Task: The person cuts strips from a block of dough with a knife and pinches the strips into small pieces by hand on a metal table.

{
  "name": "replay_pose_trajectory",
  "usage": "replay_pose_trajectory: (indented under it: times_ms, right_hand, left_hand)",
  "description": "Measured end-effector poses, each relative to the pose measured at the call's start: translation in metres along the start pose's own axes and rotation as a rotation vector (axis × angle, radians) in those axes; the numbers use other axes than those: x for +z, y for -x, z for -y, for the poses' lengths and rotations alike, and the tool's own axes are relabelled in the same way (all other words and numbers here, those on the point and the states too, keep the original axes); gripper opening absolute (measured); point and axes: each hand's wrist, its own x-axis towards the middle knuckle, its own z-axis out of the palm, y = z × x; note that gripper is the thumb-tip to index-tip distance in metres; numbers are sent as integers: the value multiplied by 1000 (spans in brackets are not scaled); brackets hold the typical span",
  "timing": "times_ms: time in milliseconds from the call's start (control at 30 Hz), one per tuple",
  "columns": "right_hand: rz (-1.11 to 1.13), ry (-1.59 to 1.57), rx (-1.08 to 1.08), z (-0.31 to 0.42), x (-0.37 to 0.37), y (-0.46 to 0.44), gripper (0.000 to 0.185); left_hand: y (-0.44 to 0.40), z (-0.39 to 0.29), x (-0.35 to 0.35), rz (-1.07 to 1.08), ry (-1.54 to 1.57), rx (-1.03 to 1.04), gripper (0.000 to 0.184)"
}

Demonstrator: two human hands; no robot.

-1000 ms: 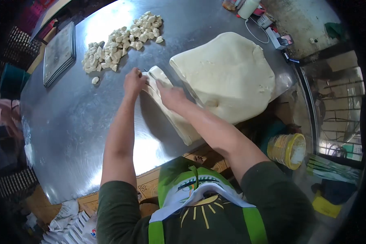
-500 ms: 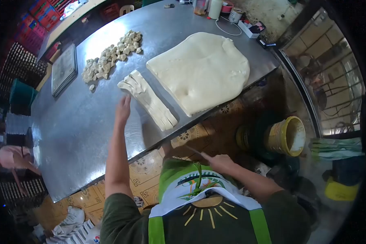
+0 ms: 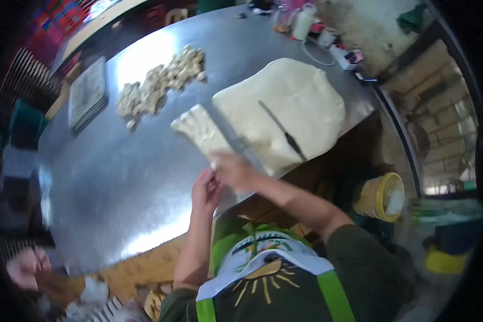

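Observation:
A strip of pale dough (image 3: 203, 130), cut into narrow lengths at its far end, lies on the metal table. My right hand (image 3: 235, 170), smeared by motion, is closed at the strip's near end, with a bit of dough showing at its fingertips. Right beside it, my left hand (image 3: 206, 189) is held with curled fingers; what is in them is hidden. To the right rests a large, thick slab of dough (image 3: 284, 102). A knife with a dark handle (image 3: 282, 129) lies across that slab, apart from both hands.
A heap of small dough pieces (image 3: 161, 83) and a stack of metal trays (image 3: 88, 94) are on the table's (image 3: 123, 188) far left part. Bottles (image 3: 304, 21) and small items stand at the back right. A yellow bucket (image 3: 381, 197) is below at the right; a co-worker's pink clothing (image 3: 29, 266) shows lower left.
The knife has left my right hand and now lies on the large slab. My right hand has moved up to the strip's near end, and my left hand has come down beside it.

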Motion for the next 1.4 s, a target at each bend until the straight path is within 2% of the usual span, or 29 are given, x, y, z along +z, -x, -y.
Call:
replay_pose_trajectory:
  times_ms: [33, 67, 100, 133, 167, 200, 267, 333, 367, 433, 467, 500, 567, 600, 700, 733, 800, 867, 933, 967, 1100, 1233, 1267, 1333, 1400]
  right_hand:
    - [-53, 6, -161, -8, 36, -23, 33]
    - [-268, 89, -358, -17, 60, -33, 29]
    - [-186, 2, -179, -20, 68, -56, 29]
    - [-204, -61, -87, -12, 61, -78, 28]
    - [-218, -136, -1, -3, 55, -104, 28]
    - [-245, -59, -49, -16, 57, -142, 29]
    - [-273, 23, -94, -23, 53, -201, 31]
    - [-187, 458, 3, -7, 43, -241, 37]
    - [-201, 460, 10, -12, 45, -259, 37]
    - [-24, 814, 116, -28, 53, -286, 39]
    - [73, 986, 169, -34, 55, -291, 41]
    - [73, 984, 173, -42, 57, -291, 41]
    - [-66, 972, 149, -49, 59, -282, 39]
    - [-141, 964, 134, -50, 57, -278, 38]
    - [-87, 960, 34, -64, 52, -272, 35]
    - [-53, 960, -10, -65, 50, -264, 34]
    - [-13, 845, -355, -73, 48, -225, 27]
    - [84, 500, -384, -46, 36, -166, 24]
    - [90, 216, -373, 11, 4, -98, 25]
    - [61, 81, -452, 28, -6, -74, 28]
    - [-88, -286, -674, 87, -71, -7, 35]
    - [-243, -450, -665, 80, -119, 15, 39]
    - [-246, -461, -667, 76, -128, 19, 39]
    - [-400, -395, -498, 69, -142, 29, 38]
    - [-478, -308, -471, 53, -155, 36, 39]
  left_hand:
    - [5, -6, 9, -161, 63, -60, 28]
    - [12, -14, 19, -134, 94, -34, 31]
    - [24, -29, 30, -109, 122, -9, 35]
    - [30, -42, 20, -91, 109, 47, 42]
    - [39, -51, 16, -96, 21, 93, 42]
    - [47, -58, 8, -111, -66, 149, 43]
    - [54, -42, -15, -284, -806, 467, 44]
    - [63, -22, -49, -146, -1621, 880, 47]
    - [65, -10, -47, -130, -1621, 882, 47]
    - [69, 12, -42, 30, -1559, 1060, 52]
    - [67, 5, -33, 39, -1558, 1058, 52]
    - [67, -2, -26, -31, -1590, 1000, 51]
    - [68, -19, -1, -185, -1650, 889, 49]
    - [65, -25, 9, -189, -1655, 896, 49]
    - [54, -47, 31, -201, -1153, 612, 51]
    - [51, -51, 26, -197, -1163, 619, 51]
    - [36, -58, 0, -204, -1231, 583, 52]
    - [20, -56, -19, -211, -1257, 584, 52]
    - [12, -51, -36, 55, -1095, 428, 56]
    - [6, -49, -37, 185, -1012, 352, 57]
    - [-16, -16, -11, 124, -1196, 399, 46]
    - [-23, 17, 4, 17, -1421, 444, 32]
    - [-20, 20, 1, 12, -1431, 441, 32]
    - [-4, 23, -16, 10, -1411, 445, 38]
    - [14, 15, -3, 16, -1403, 461, 43]
